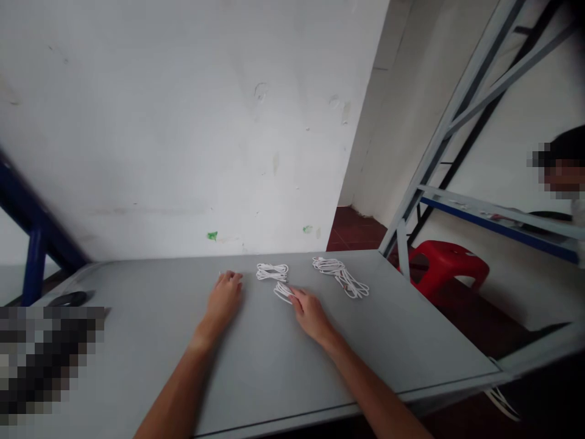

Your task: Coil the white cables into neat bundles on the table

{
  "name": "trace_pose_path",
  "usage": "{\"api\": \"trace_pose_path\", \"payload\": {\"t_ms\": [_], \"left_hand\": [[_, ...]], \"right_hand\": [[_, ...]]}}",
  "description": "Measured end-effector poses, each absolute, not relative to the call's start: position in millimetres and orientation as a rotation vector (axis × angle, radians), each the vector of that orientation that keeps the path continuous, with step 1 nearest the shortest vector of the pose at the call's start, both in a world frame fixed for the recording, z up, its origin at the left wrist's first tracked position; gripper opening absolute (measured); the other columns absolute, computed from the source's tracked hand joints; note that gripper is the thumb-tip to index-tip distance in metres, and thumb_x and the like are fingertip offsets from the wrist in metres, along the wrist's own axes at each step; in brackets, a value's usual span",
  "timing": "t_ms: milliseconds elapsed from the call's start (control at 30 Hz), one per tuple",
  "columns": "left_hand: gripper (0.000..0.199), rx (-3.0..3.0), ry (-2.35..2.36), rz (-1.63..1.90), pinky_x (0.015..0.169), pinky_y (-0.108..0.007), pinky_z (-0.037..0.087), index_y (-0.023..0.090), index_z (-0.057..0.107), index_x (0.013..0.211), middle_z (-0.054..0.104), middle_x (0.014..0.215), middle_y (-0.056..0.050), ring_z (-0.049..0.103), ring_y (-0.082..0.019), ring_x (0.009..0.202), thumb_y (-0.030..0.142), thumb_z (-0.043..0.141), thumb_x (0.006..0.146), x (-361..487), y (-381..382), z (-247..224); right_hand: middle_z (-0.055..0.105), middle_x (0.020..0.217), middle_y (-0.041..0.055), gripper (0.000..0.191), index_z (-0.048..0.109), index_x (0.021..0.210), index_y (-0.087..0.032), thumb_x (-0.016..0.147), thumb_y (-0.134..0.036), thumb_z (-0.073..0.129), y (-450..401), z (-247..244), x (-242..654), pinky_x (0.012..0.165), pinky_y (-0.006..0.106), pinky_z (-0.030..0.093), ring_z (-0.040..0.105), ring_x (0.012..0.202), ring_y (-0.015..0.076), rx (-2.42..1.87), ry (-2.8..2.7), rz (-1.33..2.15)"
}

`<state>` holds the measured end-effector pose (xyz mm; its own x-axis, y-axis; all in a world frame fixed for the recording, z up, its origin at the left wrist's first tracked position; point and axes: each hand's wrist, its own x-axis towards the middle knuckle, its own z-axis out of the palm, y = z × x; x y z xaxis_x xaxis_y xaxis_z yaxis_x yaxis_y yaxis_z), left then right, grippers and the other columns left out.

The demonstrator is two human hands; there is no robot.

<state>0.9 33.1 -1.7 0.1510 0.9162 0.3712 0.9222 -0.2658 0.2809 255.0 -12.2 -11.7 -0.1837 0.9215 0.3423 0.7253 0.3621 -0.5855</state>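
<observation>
My right hand has thumb and fingers closed on one end of a coiled white cable, low over the grey table. Just beyond that coil lies another bundled white cable. Farther right, two more white cable bundles rest end to end, touching or overlapping. My left hand is at the tabletop, left of the bundles, its fingers bent. A tiny white tip shows by its fingers; what it belongs to is hidden.
The grey table meets a white wall at its back. A dark object lies at the left edge, near a blue metal frame. Right of the table are a red stool, a metal rack and another person.
</observation>
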Motion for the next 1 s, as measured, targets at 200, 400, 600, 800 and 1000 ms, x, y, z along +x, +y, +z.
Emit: {"api": "trace_pose_path", "payload": {"t_ms": [200,400,600,800,1000], "left_hand": [[0.032,-2.308,-1.904,-0.307,0.089,-0.041,0.045,0.012,0.068,0.096,0.067,0.098,-0.016,0.058,-0.03,0.101,0.005,0.039,0.087,-13,42,-7],[0.033,-2.259,-1.945,-0.258,0.092,-0.041,0.043,0.008,0.066,0.097,0.066,0.101,-0.02,0.057,-0.031,0.105,0.001,0.036,0.086,-9,44,-8],[0.03,-2.243,-2.016,-0.273,0.088,-0.039,0.043,0.007,0.062,0.097,0.065,0.101,-0.021,0.057,-0.03,0.104,-0.004,0.039,0.081,-6,42,-8],[0.024,-2.231,-2.194,-0.487,0.072,-0.031,0.043,0.009,0.057,0.103,0.066,0.089,-0.016,0.064,-0.026,0.084,0.003,0.041,0.085,-6,47,-10],[0.03,-2.236,-2.232,-0.858,0.073,-0.029,0.045,0.014,0.059,0.111,0.071,0.091,-0.011,0.065,-0.021,0.083,0.014,0.037,0.091,-10,52,-5]], "right_hand": [[0.07,0.107,0.0151,0.036,0.065,0.117,-0.014,0.099,-0.027,0.038,-10,-11,255,0.089,0.033,0.046,0.064,0.1,0.0253,-1.428,-1.951,0.388],[0.07,0.108,0.0146,0.035,0.065,0.118,-0.014,0.099,-0.025,0.038,-9,-14,257,0.091,0.032,0.045,0.064,0.103,0.0244,-1.438,-1.95,0.362],[0.07,0.107,0.0143,0.037,0.064,0.12,-0.013,0.1,-0.027,0.036,-8,-17,258,0.091,0.032,0.046,0.064,0.102,0.0235,-1.424,-1.941,0.366],[0.07,0.104,0.0147,0.037,0.065,0.118,-0.013,0.1,-0.028,0.037,-7,-19,258,0.089,0.032,0.046,0.064,0.099,0.0238,-1.406,-1.926,0.356],[0.07,0.105,0.0157,0.038,0.064,0.118,-0.011,0.1,-0.029,0.037,-7,-19,258,0.087,0.032,0.046,0.064,0.097,0.0243,-1.395,-1.902,0.35]]}}
